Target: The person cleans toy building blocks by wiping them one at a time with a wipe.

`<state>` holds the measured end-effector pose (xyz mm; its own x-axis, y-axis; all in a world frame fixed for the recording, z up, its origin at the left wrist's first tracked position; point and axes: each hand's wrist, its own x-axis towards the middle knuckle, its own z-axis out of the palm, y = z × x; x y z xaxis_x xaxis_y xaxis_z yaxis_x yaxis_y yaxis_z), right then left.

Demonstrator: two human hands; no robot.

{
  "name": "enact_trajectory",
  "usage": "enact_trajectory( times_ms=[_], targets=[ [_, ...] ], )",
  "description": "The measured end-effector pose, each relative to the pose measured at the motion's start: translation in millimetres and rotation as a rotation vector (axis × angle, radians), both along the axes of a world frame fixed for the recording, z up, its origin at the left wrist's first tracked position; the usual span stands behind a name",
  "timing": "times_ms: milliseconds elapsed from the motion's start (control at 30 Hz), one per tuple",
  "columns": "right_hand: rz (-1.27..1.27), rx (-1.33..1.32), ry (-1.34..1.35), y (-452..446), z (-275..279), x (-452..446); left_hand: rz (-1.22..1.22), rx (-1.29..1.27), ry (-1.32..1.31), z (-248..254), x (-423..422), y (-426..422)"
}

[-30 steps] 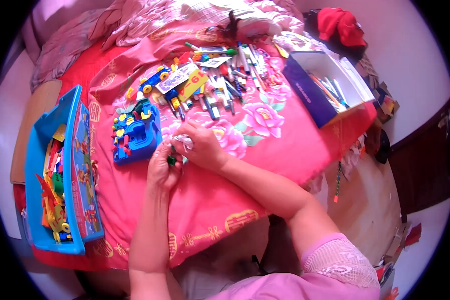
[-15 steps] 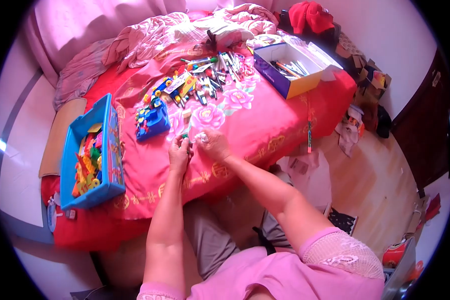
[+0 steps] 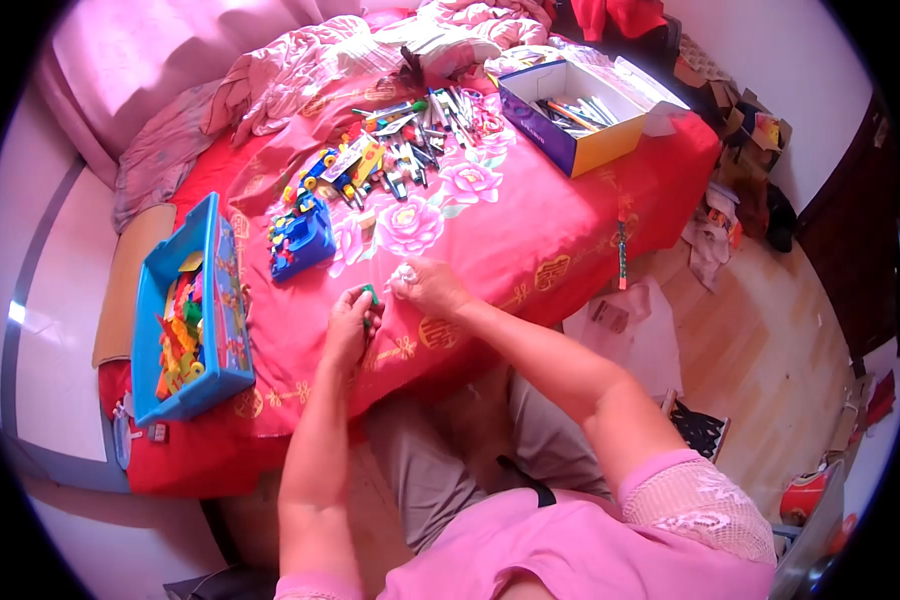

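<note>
My left hand (image 3: 347,326) is closed on a small green piece (image 3: 370,292), its exact kind too small to make out. To its right, my right hand (image 3: 434,290) grips a crumpled white wipe (image 3: 403,276), tissue or cloth. The two hands are slightly apart over the front part of the red flowered bedspread (image 3: 490,330). Beyond them stands a small blue toy container (image 3: 308,240) with colourful pieces in it. Behind that lies a heap of markers (image 3: 410,160), mixed with toy parts.
At the left a blue plastic bin (image 3: 238,375) holds many coloured toy pieces. A purple and yellow box (image 3: 610,173) with pens sits at the bed's right. One patterned pencil (image 3: 622,250) is at the right edge. Rumpled bedding (image 3: 300,70) lies at the back.
My hands have moved slightly apart, and the green piece now shows more clearly in my left hand. The camera view has shifted a little.
</note>
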<state>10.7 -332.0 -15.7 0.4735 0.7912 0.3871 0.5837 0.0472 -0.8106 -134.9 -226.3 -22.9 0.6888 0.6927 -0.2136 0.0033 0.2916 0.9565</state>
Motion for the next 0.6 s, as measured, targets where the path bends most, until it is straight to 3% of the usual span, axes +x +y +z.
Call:
enact_trajectory(
  times_ms=[167,300,367,433,500,567,600],
  targets=[
    [0.172,0.195,-0.192,36.5,9.5,47.7,-0.176,-0.124,-0.009,14.7,17.0,41.4],
    [0.231,0.272,-0.067,68.3,12.6,84.3,-0.133,-0.247,-0.051,14.8,56.3,63.8],
    [0.297,0.213,0.114,68.4,-0.3,90.4,-0.242,-0.304,-0.067,4.1,59.8,66.0],
    [0.430,0.136,0.193,61.9,1.9,86.0,-0.262,-0.170,0.010,2.6,38.9,53.6],
    [0.511,0.098,0.359,52.4,6.5,75.6,-0.268,-0.191,0.016,2.1,26.0,36.9],
    [0.463,0.098,0.468,57.1,-1.0,73.7,-0.260,-0.099,-0.044,-3.6,25.6,37.5],
    [0.439,0.096,0.511,58.5,-2.9,76.4,-0.213,-0.190,-0.055,-3.9,27.9,35.4]
  ],
)
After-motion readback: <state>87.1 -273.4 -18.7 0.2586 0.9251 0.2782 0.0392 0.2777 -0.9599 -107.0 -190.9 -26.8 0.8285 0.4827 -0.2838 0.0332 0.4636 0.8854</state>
